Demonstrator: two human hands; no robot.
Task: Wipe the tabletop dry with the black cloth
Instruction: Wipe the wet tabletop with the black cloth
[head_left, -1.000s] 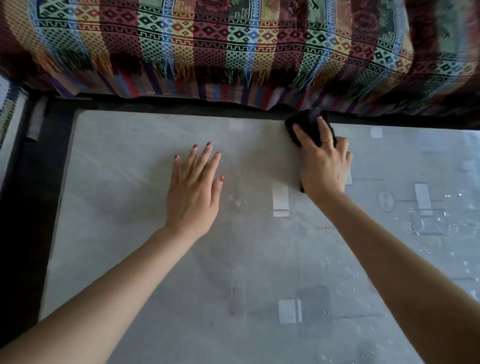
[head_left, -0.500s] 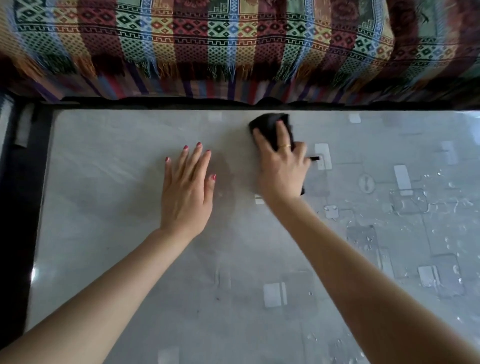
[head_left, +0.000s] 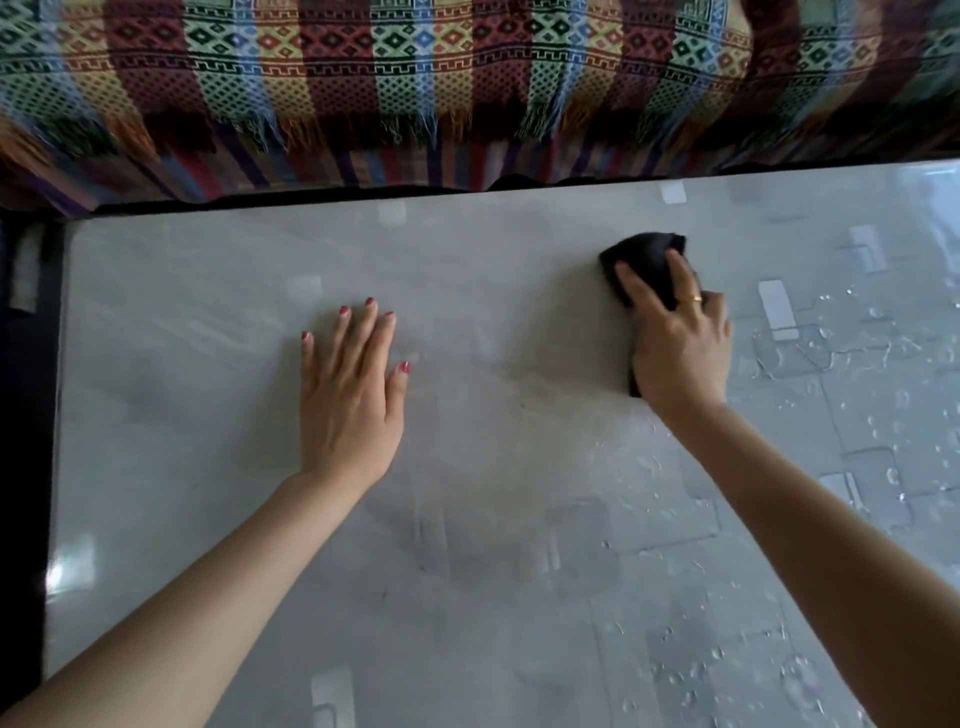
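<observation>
Water droplets (head_left: 701, 670) are seen on the near right part of the grey tabletop (head_left: 208, 467). The left hand (head_left: 350, 395) is laid flat on the tabletop, fingers straight and spread, nothing held. Farther right, the black cloth (head_left: 647, 260) is pressed to the surface under the right hand (head_left: 680, 353), fingers extended over it. A patterned fringed blanket (head_left: 415, 78) is noted beyond the far edge.
</observation>
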